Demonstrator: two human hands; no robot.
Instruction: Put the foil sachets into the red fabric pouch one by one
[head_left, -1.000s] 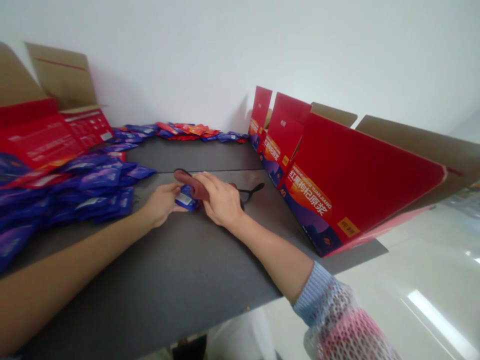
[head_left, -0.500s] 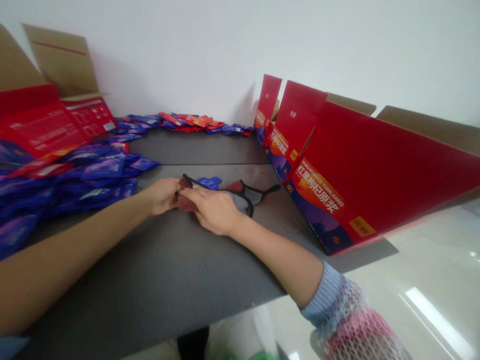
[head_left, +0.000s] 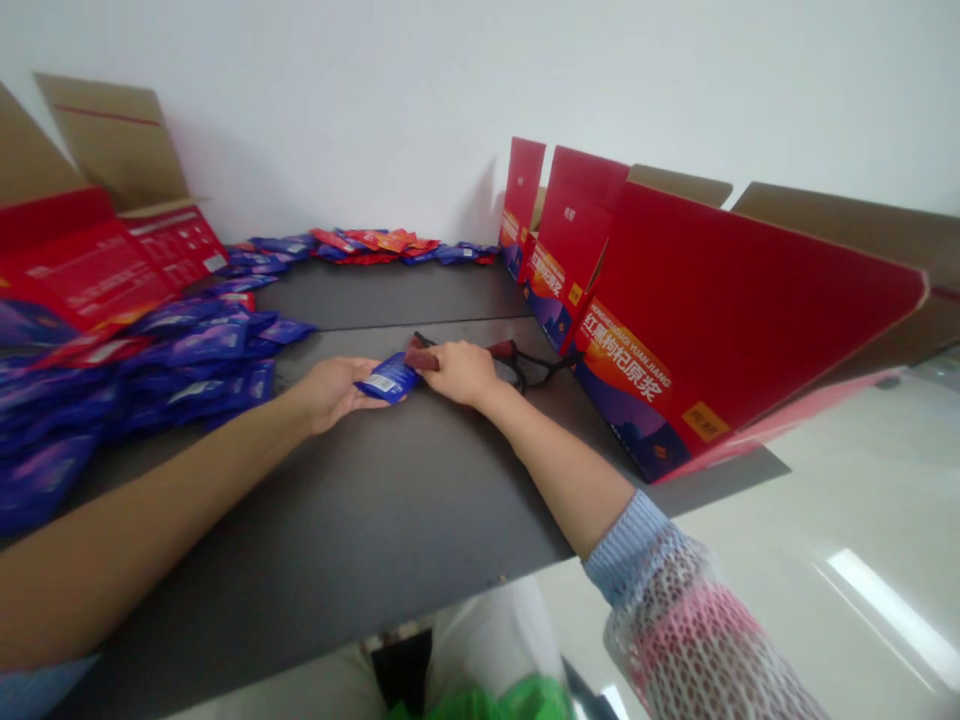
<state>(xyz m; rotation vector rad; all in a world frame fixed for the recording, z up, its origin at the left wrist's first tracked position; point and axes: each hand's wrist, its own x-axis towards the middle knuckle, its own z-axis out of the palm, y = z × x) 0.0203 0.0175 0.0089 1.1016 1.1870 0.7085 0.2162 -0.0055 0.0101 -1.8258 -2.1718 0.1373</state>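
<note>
My left hand is closed on the edge of a blue sachet with a white barcode label, just above the grey table. Right beside it, my right hand grips a brown cloth piece with black edging, which looks like a fabric mask. Its black strap trails rightward toward the boxes. The hand covers most of the cloth. Whether cloth and sachet touch, I cannot tell.
Blue and red sachets lie heaped at the left, by an open red carton. More sachets line the wall. Several open red boxes stand along the right side of the grey table.
The cloth has been drawn right and bunched in my right hand. My left hand has let go of it and now holds the blue sachet that lay behind it.
</note>
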